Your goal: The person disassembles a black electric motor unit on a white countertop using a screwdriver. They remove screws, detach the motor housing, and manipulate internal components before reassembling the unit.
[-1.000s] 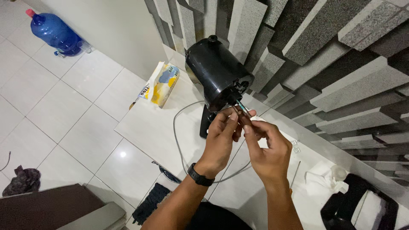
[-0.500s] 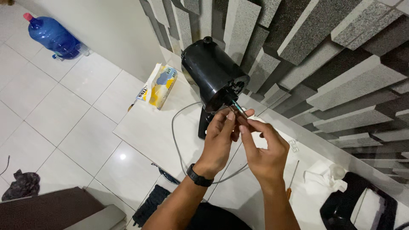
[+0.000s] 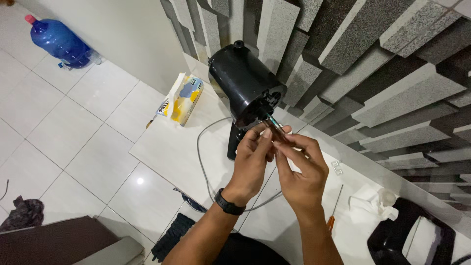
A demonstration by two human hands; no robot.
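A black fan motor housing (image 3: 244, 86) stands on its black neck over a white tabletop (image 3: 171, 147). A screwdriver (image 3: 274, 126) with a clear handle points into the housing's front face. My right hand (image 3: 303, 172) grips that handle. My left hand (image 3: 253, 159), with a black watch on the wrist, pinches the shaft just below the housing. A grey cord (image 3: 202, 162) loops from the motor across the table.
A tissue pack (image 3: 181, 98) lies at the table's far left. A thin orange-handled screwdriver (image 3: 334, 208), crumpled white tissue (image 3: 374, 201) and a black part (image 3: 409, 235) lie at the right. A blue water jug (image 3: 58, 41) stands on the tiled floor. A ribbed grey wall (image 3: 373, 59) runs behind.
Both hands stay together on the screwdriver at the housing. The view has shifted slightly, with the motor sitting a little higher and left.
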